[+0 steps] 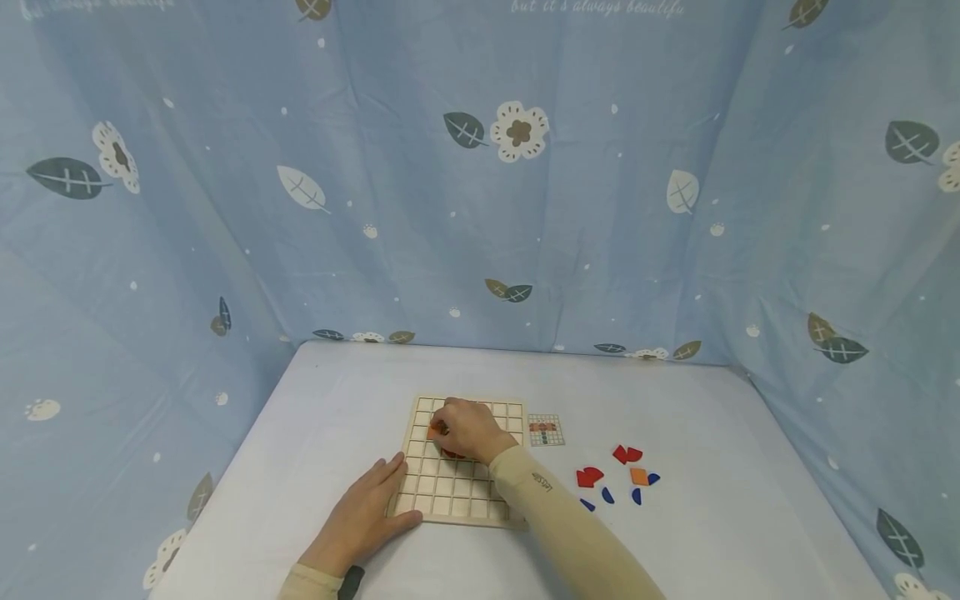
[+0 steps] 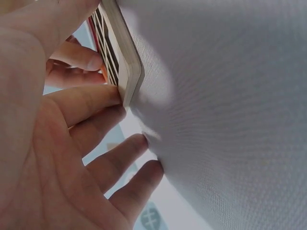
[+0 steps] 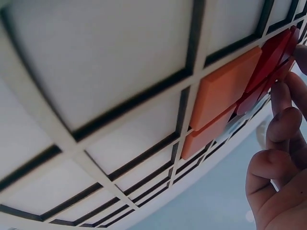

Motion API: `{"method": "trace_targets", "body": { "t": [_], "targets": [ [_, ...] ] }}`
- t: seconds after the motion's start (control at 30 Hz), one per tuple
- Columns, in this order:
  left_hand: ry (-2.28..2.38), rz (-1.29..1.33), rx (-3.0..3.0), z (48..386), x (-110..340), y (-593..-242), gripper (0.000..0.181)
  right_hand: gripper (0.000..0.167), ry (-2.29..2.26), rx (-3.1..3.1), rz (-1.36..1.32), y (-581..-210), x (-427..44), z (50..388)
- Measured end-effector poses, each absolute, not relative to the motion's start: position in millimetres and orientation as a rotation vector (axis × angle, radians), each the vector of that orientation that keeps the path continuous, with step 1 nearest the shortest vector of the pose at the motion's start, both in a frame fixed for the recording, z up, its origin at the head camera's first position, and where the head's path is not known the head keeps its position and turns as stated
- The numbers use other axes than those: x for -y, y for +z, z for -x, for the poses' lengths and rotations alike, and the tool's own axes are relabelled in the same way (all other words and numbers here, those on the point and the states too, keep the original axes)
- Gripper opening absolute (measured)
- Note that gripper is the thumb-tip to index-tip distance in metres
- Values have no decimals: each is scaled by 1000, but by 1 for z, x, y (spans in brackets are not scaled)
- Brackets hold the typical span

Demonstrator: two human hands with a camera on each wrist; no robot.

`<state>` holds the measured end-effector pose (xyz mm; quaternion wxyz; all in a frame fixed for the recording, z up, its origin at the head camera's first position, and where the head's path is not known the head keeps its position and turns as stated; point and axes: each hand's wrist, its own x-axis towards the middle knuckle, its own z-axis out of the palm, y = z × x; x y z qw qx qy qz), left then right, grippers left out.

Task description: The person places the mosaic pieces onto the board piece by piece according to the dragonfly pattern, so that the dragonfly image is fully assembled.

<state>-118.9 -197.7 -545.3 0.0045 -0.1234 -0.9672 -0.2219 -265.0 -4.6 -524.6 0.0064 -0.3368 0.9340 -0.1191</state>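
A wooden grid board [image 1: 444, 485] lies on the white table. My left hand [image 1: 360, 517] rests against its left side, thumb by the near corner, fingers extended; the left wrist view shows the fingertips of this hand [image 2: 62, 143] touching the board's edge [image 2: 128, 62]. Over the upper left cells, my right hand [image 1: 471, 429] pinches an orange piece [image 1: 432, 433]. In the right wrist view, the fingers of my right hand [image 3: 283, 167] are beside red pieces [image 3: 269, 57] set in the grid, with orange pieces [image 3: 225, 88] adjoining. The hand partly hides the held piece.
Right of the board lies a small pattern card [image 1: 546, 430]. Farther right are loose red pieces [image 1: 585, 478], an orange square [image 1: 639, 477] and several blue pieces [image 1: 607, 496]. A patterned blue curtain [image 1: 600, 250] stands behind the table and at both sides.
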Motion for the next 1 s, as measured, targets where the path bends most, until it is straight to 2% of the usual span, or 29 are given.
{"method": "trace_targets", "body": {
  "t": [0.67,1.0],
  "targets": [
    [-698,406,3013,118,198,-544,84,22,-326,-2924,1023,-522,5,262],
    [-677,381,3035,121,198,-547,86,26,-470,-2958,1079,-509,-6,253]
  ]
}}
